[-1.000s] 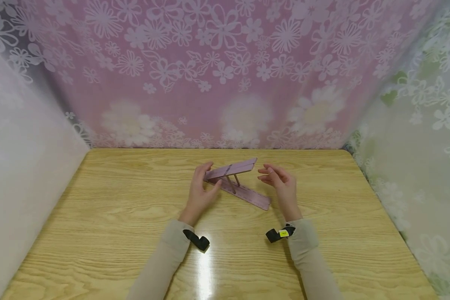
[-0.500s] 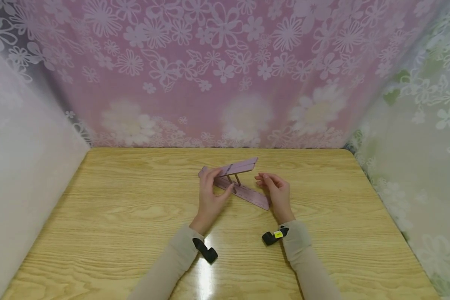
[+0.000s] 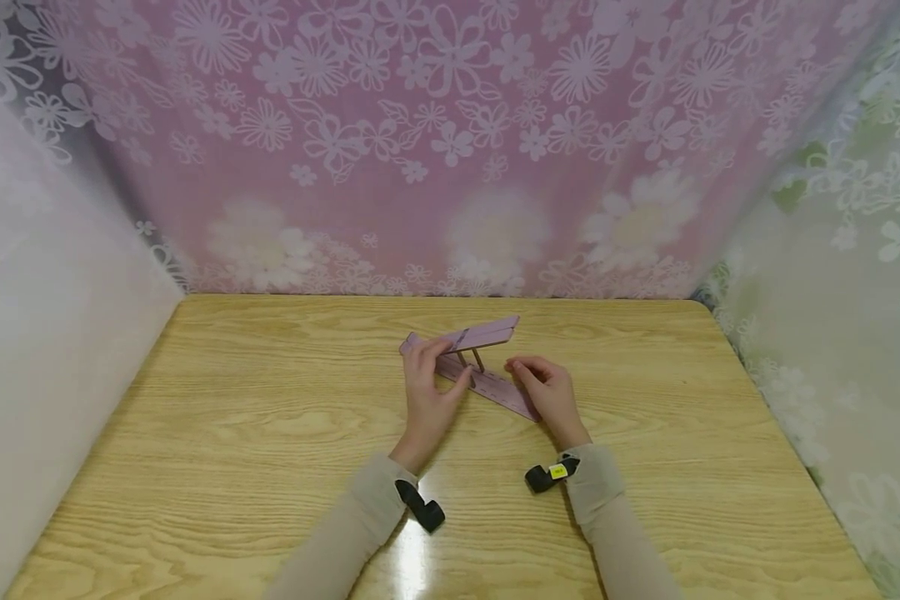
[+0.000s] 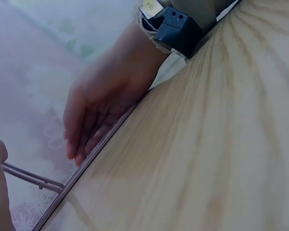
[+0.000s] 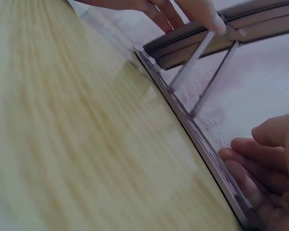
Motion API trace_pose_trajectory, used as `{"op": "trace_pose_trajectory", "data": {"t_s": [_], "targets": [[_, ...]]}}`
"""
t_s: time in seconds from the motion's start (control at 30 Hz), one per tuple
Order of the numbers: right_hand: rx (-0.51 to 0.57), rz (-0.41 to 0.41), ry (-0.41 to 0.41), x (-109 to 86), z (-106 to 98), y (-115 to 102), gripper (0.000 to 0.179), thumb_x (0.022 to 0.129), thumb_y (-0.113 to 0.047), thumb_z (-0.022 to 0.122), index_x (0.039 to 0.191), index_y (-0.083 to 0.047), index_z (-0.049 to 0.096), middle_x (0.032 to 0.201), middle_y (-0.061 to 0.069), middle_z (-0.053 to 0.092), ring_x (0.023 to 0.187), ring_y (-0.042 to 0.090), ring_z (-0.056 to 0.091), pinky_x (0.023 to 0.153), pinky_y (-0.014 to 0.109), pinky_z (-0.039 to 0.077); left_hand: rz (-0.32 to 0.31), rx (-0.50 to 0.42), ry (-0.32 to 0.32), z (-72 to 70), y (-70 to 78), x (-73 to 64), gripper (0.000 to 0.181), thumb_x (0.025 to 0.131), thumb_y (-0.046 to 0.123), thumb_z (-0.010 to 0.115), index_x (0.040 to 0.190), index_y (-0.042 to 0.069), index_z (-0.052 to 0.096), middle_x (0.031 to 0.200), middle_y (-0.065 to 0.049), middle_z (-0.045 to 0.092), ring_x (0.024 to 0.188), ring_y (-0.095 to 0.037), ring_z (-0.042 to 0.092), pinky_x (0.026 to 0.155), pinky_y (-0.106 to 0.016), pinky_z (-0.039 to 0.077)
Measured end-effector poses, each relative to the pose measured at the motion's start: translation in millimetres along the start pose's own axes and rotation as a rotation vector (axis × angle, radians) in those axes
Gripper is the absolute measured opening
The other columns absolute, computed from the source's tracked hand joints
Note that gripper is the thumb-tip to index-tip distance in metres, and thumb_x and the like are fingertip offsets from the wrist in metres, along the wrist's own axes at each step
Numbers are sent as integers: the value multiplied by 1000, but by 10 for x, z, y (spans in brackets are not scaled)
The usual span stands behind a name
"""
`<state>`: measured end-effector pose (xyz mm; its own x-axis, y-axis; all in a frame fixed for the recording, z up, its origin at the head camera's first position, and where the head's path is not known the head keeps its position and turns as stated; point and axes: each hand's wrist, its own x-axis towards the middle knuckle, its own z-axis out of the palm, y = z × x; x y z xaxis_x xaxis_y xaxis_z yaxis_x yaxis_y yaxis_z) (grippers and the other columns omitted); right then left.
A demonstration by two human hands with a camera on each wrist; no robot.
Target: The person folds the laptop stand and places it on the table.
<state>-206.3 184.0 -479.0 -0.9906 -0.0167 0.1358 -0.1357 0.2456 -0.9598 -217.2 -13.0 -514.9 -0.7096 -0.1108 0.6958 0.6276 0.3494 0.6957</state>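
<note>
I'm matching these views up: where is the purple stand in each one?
Head: the stand, just below centre.
Left wrist: the stand, edge-on, from bottom left up towards centre.
Right wrist: the stand, mostly right half, from top to lower right.
Shared landmark: the right hand, in all three views.

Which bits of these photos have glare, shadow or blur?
Head view: a bright glare streak low on the table. Left wrist view: the floral backdrop looks hazy, the right hand shaded. Right wrist view: the table grain looks smeared, and the purple stand slightly soft.
</note>
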Motion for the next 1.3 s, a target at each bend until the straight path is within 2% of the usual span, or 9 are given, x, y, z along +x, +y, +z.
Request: {"op": "trace_pose_trajectory", "data": {"t_s": [0.13,0.27,0.47,0.57,0.7,0.87,0.97,1.13,1.3], "targets": [[-88,-76,-2,-45,70,-46,18,97,2,59,106,14,69,103,29,69,99,43,66,79,14,50,-49,14,16,46,25,-29,46,80,4,81,121,5,61,124,-15,55,118,-27,46,98,-41,39],[-134,-141,17,-90,127,-86,15,94,7,60,103,14,70,101,29,70,96,43,66,79,14,49,-90,27,13,60,27,-49,44,82,5,80,122,8,60,126,-11,54,120,-25,45,99,-41,38],[-148,-195,47,-124,163,12,13,91,6,65,101,10,72,98,24,71,88,38,66,74,15,48,-101,38,12,58,25,-57,43,82,4,80,121,8,61,125,-8,55,119,-26,45,100,-40,38],[-159,-196,51,-111,172,163,14,90,4,68,103,6,74,97,19,72,84,32,66,72,16,48,-95,29,11,44,34,-56,44,82,3,79,121,8,61,125,-8,55,119,-26,45,100,-40,37],[-166,-166,22,-103,167,299,21,86,-2,75,107,0,75,101,13,72,89,25,65,76,21,50,-91,25,14,32,43,-46,43,82,3,79,121,9,61,125,-7,55,119,-26,45,100,-40,38],[-186,-119,-22,-132,172,298,37,75,-16,87,109,-6,75,105,6,70,96,23,63,81,31,51,-89,28,15,24,32,-45,43,82,3,79,121,10,61,124,-7,56,118,-25,45,98,-40,38],[-227,-121,-30,-153,188,271,42,71,-18,89,109,-8,75,106,5,69,97,22,62,83,36,50,-89,28,15,16,32,-47,43,82,3,78,121,11,61,124,-6,56,118,-25,45,99,-40,38],[-290,-162,-18,-181,224,262,42,70,-15,89,108,-6,75,105,6,68,97,24,61,84,41,49,-94,11,24,8,39,-42,38,84,5,75,120,10,61,122,-7,56,117,-26,46,99,-40,37],[-356,-158,10,-215,265,256,40,71,-16,89,107,-7,76,103,6,66,98,25,59,85,42,46,-98,-3,34,4,45,-38,32,87,6,72,118,10,63,120,-7,57,115,-26,47,98,-40,37]]}}
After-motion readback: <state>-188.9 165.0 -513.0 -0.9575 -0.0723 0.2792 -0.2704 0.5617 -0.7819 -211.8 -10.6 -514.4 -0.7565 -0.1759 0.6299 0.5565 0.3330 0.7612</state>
